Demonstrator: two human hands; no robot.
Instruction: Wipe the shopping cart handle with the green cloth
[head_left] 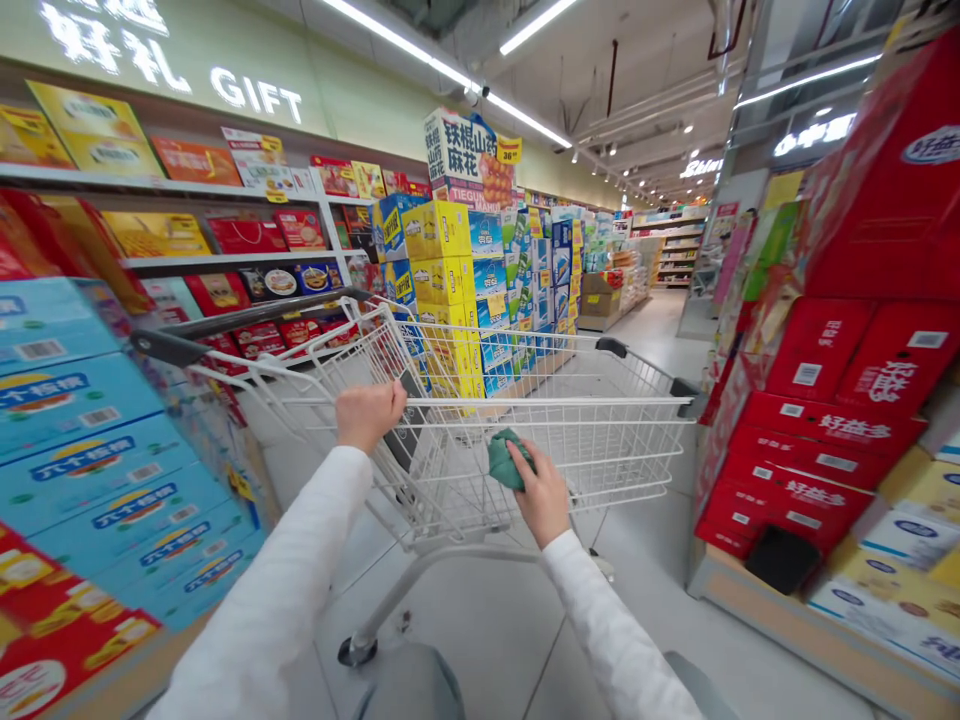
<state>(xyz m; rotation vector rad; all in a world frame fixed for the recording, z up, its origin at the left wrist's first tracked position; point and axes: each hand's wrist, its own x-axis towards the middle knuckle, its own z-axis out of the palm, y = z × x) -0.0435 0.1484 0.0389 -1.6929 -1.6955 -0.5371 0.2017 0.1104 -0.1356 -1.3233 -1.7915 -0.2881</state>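
The left hand's grip is closed in a fist on the wire of a shopping cart; the right hand's grip pinches a crumpled green cloth against the basket.

- A pale green wall carrying a lit "GIFT" sign
- White shelving along the left, stocked with boxed gift sets
- An open ceiling with exposed pipes and long strip lights
- Pale grey floor tiles
- Stacked yellow and blue cartons mid-aisle
- Red cartons piled on the right
- Distant shelving down the aisle
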